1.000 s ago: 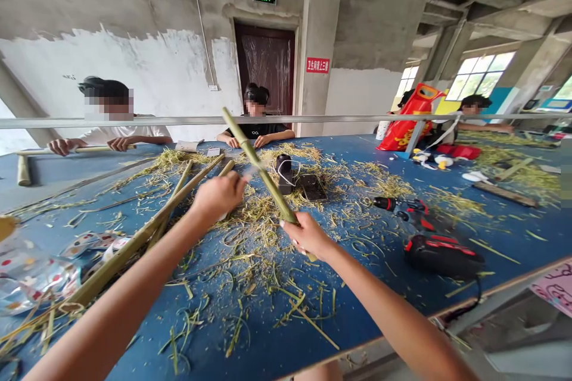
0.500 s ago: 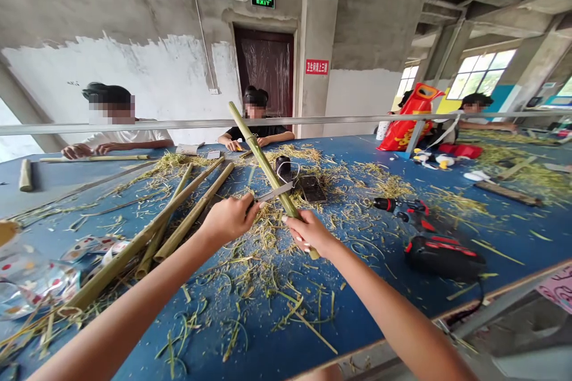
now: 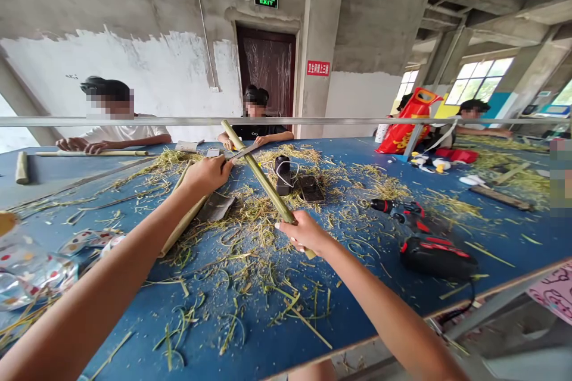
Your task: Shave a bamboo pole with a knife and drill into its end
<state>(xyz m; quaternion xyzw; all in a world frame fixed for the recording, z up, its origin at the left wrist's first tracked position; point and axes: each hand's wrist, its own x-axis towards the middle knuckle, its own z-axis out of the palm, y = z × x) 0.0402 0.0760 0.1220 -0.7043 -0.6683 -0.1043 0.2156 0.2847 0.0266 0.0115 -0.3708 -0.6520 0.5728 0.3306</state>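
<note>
My right hand (image 3: pixel 304 233) grips a green bamboo pole (image 3: pixel 263 181) low down, and the pole slants up and away across the table. My left hand (image 3: pixel 206 175) is shut on a small knife (image 3: pixel 243 153), whose steel blade lies across the pole's upper part. Beneath my left forearm rests a split bamboo strip (image 3: pixel 185 214), with a dark grey curved piece (image 3: pixel 217 207) beside it. Bamboo shavings (image 3: pixel 250 214) are heaped around both hands on the blue worktable (image 3: pixel 277 333).
A black cylinder (image 3: pixel 282 175) and a phone (image 3: pixel 310 189) lie just beyond the pole. To the right are a red-and-black cordless drill (image 3: pixel 393 207) and a black case (image 3: pixel 438 256). Co-workers (image 3: pixel 120 143) sit across the table behind a metal rail (image 3: pixel 339 121).
My left hand and knife have moved up the pole and away from me. The long bamboo poles at left are now mostly out of sight, and my right hand still grips its pole.
</note>
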